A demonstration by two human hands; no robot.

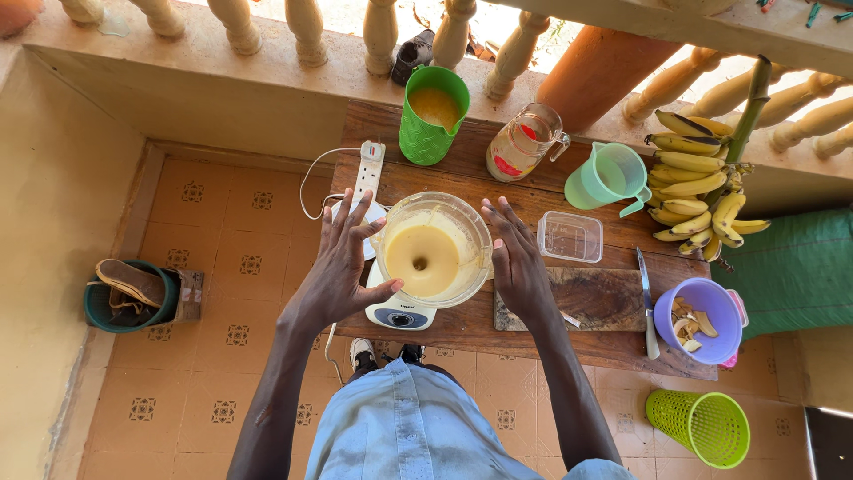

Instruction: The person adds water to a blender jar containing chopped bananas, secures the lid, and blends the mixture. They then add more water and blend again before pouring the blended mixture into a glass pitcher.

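a wooden counter [533, 331] set against a balustrade carries the whole spread; a large bunch of ripe bananas [697, 196] hangs over its far right corner, within reach of the cutting board [591, 298] and the knife [646, 298] at the near right edge; the blender jar [433, 249] stands near the left edge on its white base [400, 313], close to the power strip [369, 169], apparently so the cord reaches; inside, a smooth pale-yellow puree swirls around a dark central dimple; the left hand [342, 258] and right hand [518, 258] flank the jar, each grip wide with fingers spread, the left thumb touching the rim, holding nothing; a green jug [431, 120] of similar yellow liquid stands at the far edge; a purple bowl [702, 316] at the near right corner holds peels.
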